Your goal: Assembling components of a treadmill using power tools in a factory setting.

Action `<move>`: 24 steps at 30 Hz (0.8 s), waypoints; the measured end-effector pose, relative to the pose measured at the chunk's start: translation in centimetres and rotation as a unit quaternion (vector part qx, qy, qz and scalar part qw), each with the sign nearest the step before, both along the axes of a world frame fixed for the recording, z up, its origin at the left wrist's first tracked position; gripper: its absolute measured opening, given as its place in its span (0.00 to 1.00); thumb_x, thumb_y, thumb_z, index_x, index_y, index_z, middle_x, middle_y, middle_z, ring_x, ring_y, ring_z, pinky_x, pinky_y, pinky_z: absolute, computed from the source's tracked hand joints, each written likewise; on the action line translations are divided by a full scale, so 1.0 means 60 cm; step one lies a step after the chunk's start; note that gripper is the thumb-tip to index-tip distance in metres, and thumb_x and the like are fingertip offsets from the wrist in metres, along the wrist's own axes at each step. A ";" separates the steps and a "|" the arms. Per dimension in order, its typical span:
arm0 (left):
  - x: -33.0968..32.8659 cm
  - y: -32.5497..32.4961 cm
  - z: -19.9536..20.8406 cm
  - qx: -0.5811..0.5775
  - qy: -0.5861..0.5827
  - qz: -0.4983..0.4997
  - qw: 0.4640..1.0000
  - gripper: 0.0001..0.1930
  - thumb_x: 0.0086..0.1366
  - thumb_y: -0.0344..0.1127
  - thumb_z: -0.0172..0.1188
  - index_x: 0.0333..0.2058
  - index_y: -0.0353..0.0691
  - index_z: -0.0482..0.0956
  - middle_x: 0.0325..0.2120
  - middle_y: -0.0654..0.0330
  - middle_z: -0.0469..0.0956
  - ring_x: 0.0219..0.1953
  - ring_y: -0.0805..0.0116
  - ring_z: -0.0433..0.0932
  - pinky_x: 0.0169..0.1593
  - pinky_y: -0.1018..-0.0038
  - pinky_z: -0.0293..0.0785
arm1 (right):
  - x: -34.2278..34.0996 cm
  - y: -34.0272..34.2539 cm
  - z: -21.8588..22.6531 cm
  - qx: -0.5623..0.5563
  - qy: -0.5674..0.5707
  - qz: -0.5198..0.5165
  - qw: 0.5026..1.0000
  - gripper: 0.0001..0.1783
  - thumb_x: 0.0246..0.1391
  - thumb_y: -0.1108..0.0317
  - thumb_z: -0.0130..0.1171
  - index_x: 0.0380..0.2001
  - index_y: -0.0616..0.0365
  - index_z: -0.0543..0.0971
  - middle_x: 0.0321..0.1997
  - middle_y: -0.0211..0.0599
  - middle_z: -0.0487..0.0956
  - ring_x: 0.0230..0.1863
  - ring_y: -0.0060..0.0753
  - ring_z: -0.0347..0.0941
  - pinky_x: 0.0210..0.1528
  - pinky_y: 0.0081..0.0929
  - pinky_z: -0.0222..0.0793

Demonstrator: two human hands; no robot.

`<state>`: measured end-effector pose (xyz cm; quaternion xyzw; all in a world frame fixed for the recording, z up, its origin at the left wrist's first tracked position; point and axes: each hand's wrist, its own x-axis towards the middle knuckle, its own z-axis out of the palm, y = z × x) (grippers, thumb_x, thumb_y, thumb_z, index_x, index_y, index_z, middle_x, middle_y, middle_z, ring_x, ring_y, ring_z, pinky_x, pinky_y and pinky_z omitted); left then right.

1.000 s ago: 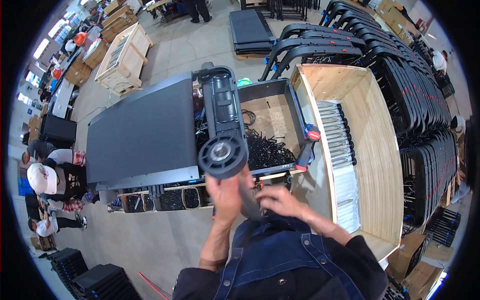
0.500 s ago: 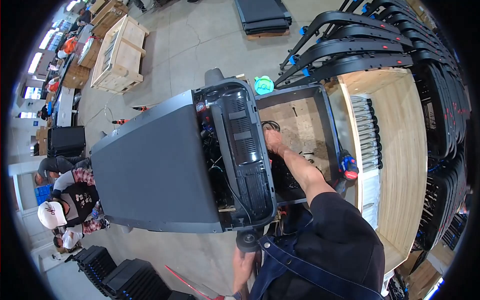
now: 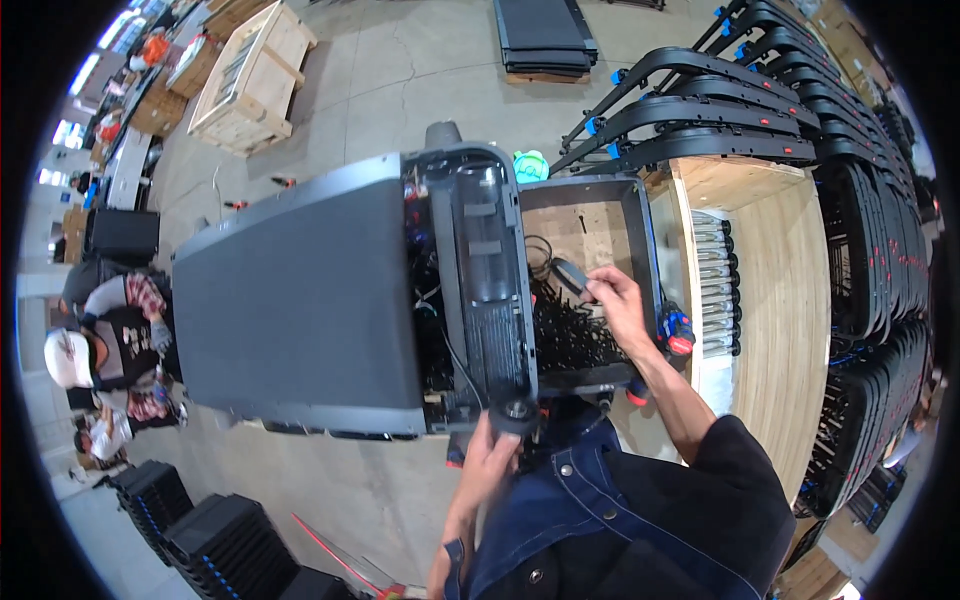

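The two hands are apart, each closed on something. The left hand [image 3: 488, 458], low in the middle of the frame, grips a small black wheel [image 3: 516, 413], its fingers against the side of it; the wheel sits just by the lower right corner of a large grey machine. The right hand [image 3: 620, 303], right of centre, pinches a dark flat piece [image 3: 569, 274] between thumb and fingers, over a dark-rimmed tray [image 3: 643, 225]. In the lower part of that tray lies a loose heap of black screws [image 3: 572, 338], with a coil of black cable [image 3: 538, 250] near its left side and a single screw farther up.

The machine has a broad, smooth dark deck [image 3: 300, 305] filling the left middle of the frame, and at its right end an open black housing [image 3: 487, 250] with wires showing. A green object [image 3: 530, 166] stands just above the tray's upper left corner. Beside the tray on the right is a red and blue drill [image 3: 676, 328], partly behind the right forearm. Farther right, a long wooden crate [image 3: 780, 320] holds a row of metal rods [image 3: 712, 285] with black ends. Curved black frames [image 3: 700, 115] are stacked at the upper right. A person in a white cap [image 3: 68, 358] is at the left edge.
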<state>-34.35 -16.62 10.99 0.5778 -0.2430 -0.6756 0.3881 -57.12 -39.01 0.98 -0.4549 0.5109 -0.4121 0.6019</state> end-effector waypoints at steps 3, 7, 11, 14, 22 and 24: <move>-0.004 -0.019 0.005 -0.028 0.028 -0.062 0.997 0.30 0.72 0.41 0.56 0.67 0.39 0.58 0.29 0.63 0.72 0.24 0.79 0.69 0.26 0.80 0.67 | -0.015 0.092 0.129 0.039 -0.087 0.046 0.994 0.07 0.60 0.72 0.57 0.38 0.65 0.79 0.31 0.34 0.80 0.34 0.23 0.76 0.41 0.25 0.73; -0.012 -0.010 0.010 -0.067 0.064 -0.099 0.991 0.35 0.72 0.42 0.58 0.70 0.41 0.51 0.30 0.61 0.72 0.24 0.77 0.69 0.26 0.78 0.66 | -0.008 0.191 0.203 0.095 -0.025 0.185 0.978 0.07 0.61 0.69 0.60 0.36 0.62 0.80 0.30 0.29 0.79 0.35 0.20 0.75 0.41 0.21 0.72; -0.023 0.026 -0.008 -0.070 0.075 -0.121 0.987 0.38 0.71 0.40 0.59 0.71 0.41 0.48 0.29 0.61 0.74 0.22 0.76 0.71 0.24 0.78 0.67 | -0.016 0.256 0.213 0.078 -0.056 0.210 0.973 0.06 0.63 0.68 0.60 0.37 0.60 0.80 0.33 0.26 0.78 0.36 0.16 0.72 0.39 0.20 0.69; -0.028 0.058 -0.019 -0.070 0.051 -0.130 0.988 0.37 0.71 0.39 0.59 0.71 0.41 0.49 0.30 0.61 0.74 0.23 0.75 0.72 0.25 0.77 0.69 | -0.004 0.306 0.205 0.021 -0.059 0.193 0.979 0.07 0.62 0.68 0.61 0.37 0.61 0.81 0.32 0.25 0.79 0.35 0.17 0.74 0.37 0.23 0.72; -0.015 0.130 -0.021 -0.063 0.044 -0.074 0.994 0.34 0.69 0.45 0.64 0.66 0.41 0.60 0.37 0.58 0.75 0.25 0.70 0.76 0.25 0.76 0.71 | 0.049 0.440 0.198 -0.311 0.197 0.113 0.923 0.12 0.54 0.62 0.67 0.30 0.58 0.76 0.31 0.38 0.80 0.38 0.47 0.76 0.42 0.43 0.71; -0.003 0.128 -0.009 -0.054 0.051 -0.120 0.990 0.36 0.68 0.51 0.64 0.67 0.44 0.59 0.25 0.59 0.75 0.18 0.68 0.74 0.21 0.74 0.71 | 0.047 0.459 0.178 -0.125 0.173 0.120 0.970 0.15 0.56 0.58 0.67 0.32 0.56 0.74 0.29 0.41 0.80 0.34 0.49 0.78 0.36 0.45 0.72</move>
